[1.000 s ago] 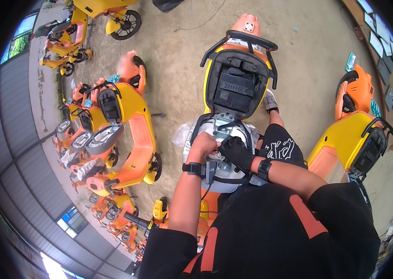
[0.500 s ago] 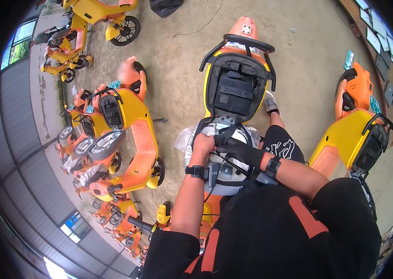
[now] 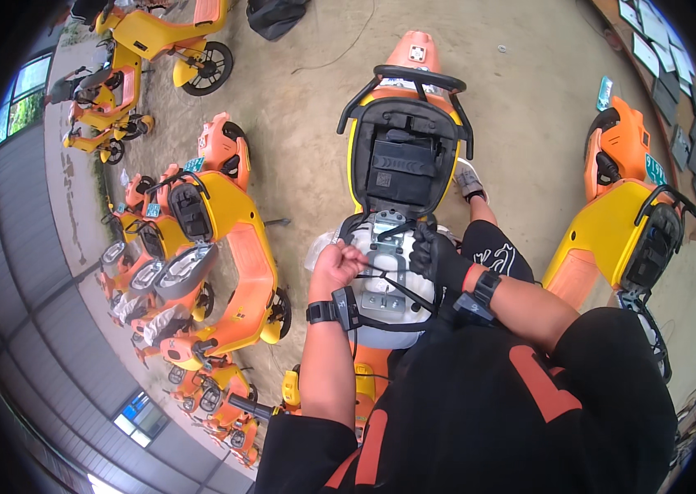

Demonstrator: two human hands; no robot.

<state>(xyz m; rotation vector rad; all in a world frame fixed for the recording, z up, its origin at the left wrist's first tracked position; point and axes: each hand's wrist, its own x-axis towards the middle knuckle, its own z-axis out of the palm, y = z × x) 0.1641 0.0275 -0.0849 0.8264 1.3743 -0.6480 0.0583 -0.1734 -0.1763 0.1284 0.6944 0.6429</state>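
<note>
An orange-and-yellow scooter stands in front of me with its seat tipped open toward me. The seat's underside shows white padding, and a metal hinge plate sits at its far end. My left hand, bare, is closed and pinches one end of a thin black cord over the seat's left part. Opposite it, my right hand, in a black glove, is curled around another part of the cord. Beyond both hands lies the open black seat compartment, holding a dark boxy block.
Several orange-and-yellow scooters stand in a row at my left. One more scooter is on the right, its seat open too. A black rear rack curves behind the compartment. Flat sheets and plates lie at the far right.
My hands were close together over the hinge end of the seat and have now drawn apart, the left toward the left and the right slightly rightward, with the cord between them.
</note>
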